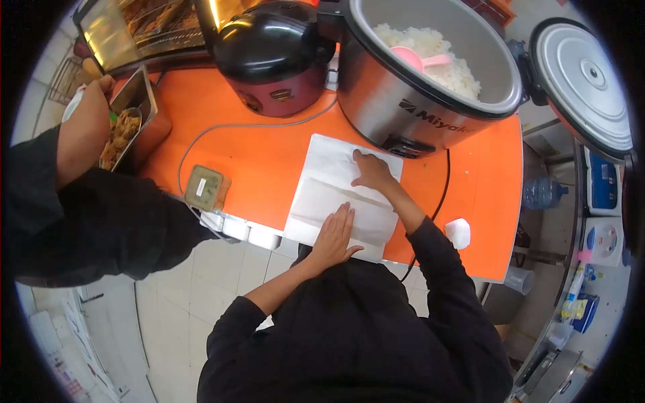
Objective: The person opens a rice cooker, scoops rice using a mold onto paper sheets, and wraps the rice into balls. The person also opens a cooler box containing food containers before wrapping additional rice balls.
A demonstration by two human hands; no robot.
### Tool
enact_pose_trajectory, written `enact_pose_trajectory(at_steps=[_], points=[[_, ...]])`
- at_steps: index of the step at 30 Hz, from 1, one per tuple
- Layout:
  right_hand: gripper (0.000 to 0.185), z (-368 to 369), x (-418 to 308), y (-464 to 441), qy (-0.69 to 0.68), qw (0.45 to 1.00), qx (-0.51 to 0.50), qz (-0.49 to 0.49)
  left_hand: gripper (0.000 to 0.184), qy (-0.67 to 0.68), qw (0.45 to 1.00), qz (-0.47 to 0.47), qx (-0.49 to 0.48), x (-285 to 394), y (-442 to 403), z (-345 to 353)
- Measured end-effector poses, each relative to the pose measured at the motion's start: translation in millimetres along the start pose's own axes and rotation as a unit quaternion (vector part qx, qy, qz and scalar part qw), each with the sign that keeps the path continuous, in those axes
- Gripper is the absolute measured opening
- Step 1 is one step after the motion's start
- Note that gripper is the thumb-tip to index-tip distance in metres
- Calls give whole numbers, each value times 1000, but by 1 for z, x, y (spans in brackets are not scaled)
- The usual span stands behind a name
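White paper sheets (pixel 329 161), creased across the middle, lie on the orange table in front of me. My left hand (pixel 336 235) rests flat on their near part, fingers stretched out together and thumb apart. Farther up, my right hand (pixel 374 172) touches the paper's right side with thumb and forefinger spread; its other fingers are partly hidden. Just beyond the paper stands a large steel rice cooker (pixel 416 114), lid raised, with white rice (pixel 463 79) and a pink scoop (pixel 410 59) inside.
A smaller dark rice cooker (pixel 275 60) stands at the back, its grey cord crossing the orange table (pixel 248 181). At left are a green-lidded container (pixel 205 188) and a co-worker's arm (pixel 82 138) over a metal pan of fried food (pixel 121 138). A white block-like object (pixel 457 233) lies right.
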State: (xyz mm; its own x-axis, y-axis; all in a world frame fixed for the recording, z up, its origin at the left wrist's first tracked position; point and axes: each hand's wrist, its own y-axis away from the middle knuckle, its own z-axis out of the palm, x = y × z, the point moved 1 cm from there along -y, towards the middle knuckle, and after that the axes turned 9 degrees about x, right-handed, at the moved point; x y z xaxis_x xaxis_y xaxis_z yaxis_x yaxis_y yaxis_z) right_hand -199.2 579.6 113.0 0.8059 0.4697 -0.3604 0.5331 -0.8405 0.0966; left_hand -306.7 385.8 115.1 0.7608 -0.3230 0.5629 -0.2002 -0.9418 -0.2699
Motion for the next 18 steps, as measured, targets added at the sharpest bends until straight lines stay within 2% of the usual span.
enact_pose_trajectory(at_steps=[2, 4, 5, 7, 8, 10, 14, 16, 17, 18], points=[[59, 7, 9, -15, -31, 999, -21, -24, 91, -28, 1000, 0, -12, 4, -1, 3], [44, 4, 9, -20, -27, 983, -177, -50, 91, -57, 998, -31, 1, 8, -3, 4], [44, -5, 6, -14, -24, 982, -180, -54, 91, -57, 998, -36, 5, 9, -4, 3], [26, -24, -8, 10, -124, 974, -117, -150, 92, -148, 988, -35, -25, 12, -7, 1], [26, -19, -9, 19, -123, 973, -121, -152, 92, -147, 988, -39, -25, 11, -6, 4], [12, -13, -10, 33, -232, 966, -5, -112, 93, -158, 987, -39, -8, 10, -8, 8], [12, -22, -25, 53, -178, 983, -13, -42, 95, -148, 988, -32, -4, 8, -12, 8], [16, -16, -39, 80, -69, 996, 33, -50, 94, -170, 985, -5, 8, 0, -9, 15], [16, -9, -43, 90, -70, 996, 33, -45, 94, -168, 986, -2, 5, -1, -7, 17], [17, -2, -48, 99, -70, 989, 105, -72, 88, -149, 988, -12, -25, -4, -5, 18]])
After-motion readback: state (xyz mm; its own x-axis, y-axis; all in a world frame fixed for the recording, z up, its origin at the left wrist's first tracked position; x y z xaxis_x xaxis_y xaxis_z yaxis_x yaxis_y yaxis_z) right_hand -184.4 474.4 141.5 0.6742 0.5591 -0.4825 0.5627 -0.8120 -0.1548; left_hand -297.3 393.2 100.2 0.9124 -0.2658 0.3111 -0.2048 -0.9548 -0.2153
